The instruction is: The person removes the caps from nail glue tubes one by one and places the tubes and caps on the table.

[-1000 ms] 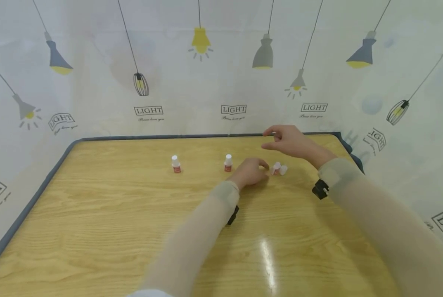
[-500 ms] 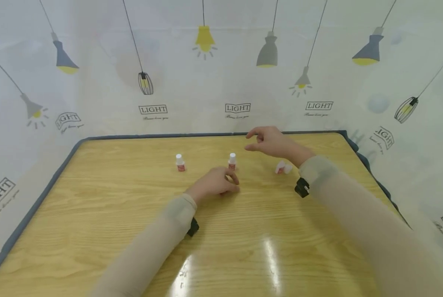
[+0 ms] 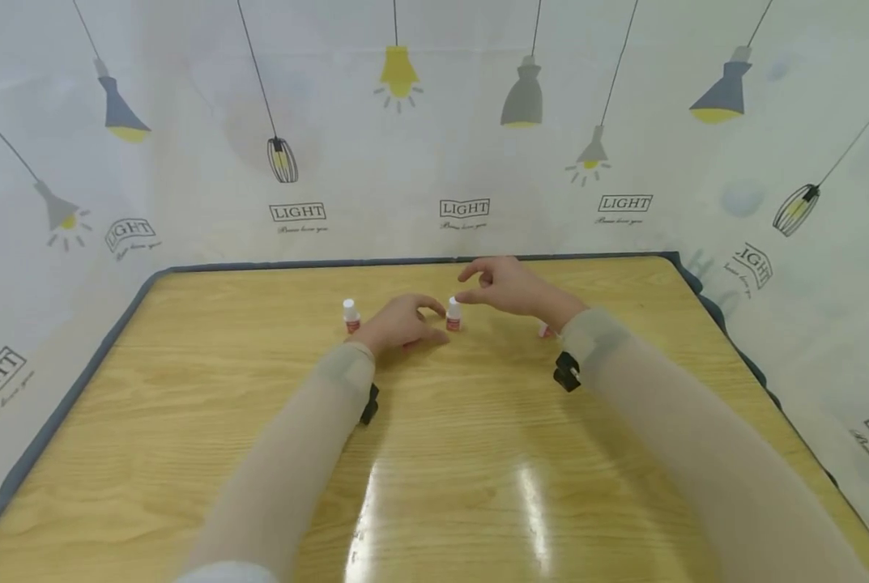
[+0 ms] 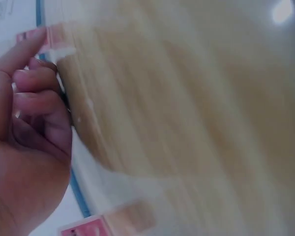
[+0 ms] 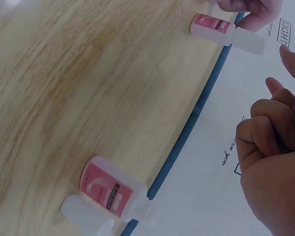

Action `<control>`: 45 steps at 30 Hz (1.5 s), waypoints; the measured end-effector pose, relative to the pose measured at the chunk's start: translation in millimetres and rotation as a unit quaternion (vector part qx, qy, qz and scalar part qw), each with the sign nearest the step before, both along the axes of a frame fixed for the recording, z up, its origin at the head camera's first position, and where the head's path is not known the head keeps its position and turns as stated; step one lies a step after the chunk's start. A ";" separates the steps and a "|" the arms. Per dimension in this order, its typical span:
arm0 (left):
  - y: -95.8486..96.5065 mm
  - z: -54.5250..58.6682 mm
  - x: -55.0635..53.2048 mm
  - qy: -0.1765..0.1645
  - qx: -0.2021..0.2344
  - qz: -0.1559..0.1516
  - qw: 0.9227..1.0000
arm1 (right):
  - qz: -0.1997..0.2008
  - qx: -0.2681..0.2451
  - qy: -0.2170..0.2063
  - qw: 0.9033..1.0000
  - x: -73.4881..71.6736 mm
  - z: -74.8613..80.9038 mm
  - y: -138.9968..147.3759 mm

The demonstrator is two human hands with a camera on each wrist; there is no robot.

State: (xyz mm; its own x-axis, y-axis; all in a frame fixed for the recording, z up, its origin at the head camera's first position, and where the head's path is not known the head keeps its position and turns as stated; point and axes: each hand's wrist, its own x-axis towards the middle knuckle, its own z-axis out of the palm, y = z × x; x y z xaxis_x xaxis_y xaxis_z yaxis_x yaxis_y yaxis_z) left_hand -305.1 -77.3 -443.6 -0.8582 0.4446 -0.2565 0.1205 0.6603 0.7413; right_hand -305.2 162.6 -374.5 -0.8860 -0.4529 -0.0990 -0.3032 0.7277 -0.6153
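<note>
A small white-capped bottle (image 3: 453,317) with a red label stands upright between my hands. My left hand (image 3: 398,324) is just left of it, thumb and index finger parted, the index fingertip right at the bottle's side. In the left wrist view that fingertip overlaps the pink label (image 4: 56,37). My right hand (image 3: 510,286) is above and to the right, its thumb tip close by the cap and the index finger raised away. The right wrist view has its other fingers (image 5: 265,130) curled in, holding nothing.
To the left stands a second capped bottle (image 3: 351,314), partly behind my left hand. On the right, mostly hidden by my sleeve in the head view, is an uncapped bottle (image 5: 108,189) with its white cap (image 5: 86,215) beside it. A lamp-patterned wall sheet (image 3: 376,178) borders the wooden table (image 3: 449,453).
My left hand has moved left from beside the uncapped bottle, then forward to the middle bottle. My right hand has shifted left and slightly down toward the middle bottle's cap.
</note>
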 end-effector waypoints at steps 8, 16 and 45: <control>7.8 -9.9 -16.1 -0.019 0.031 0.028 0.999 | 0.009 -0.001 0.003 1.000 -0.4 -3.7 -3.3; 11.9 -9.4 -11.4 -0.026 0.058 0.036 0.997 | -0.003 -0.013 0.014 1.000 4.8 -14.7 -2.2; 7.8 -11.3 -8.6 -0.036 0.055 0.068 0.995 | -0.026 -0.083 0.050 0.995 7.0 -38.0 -18.1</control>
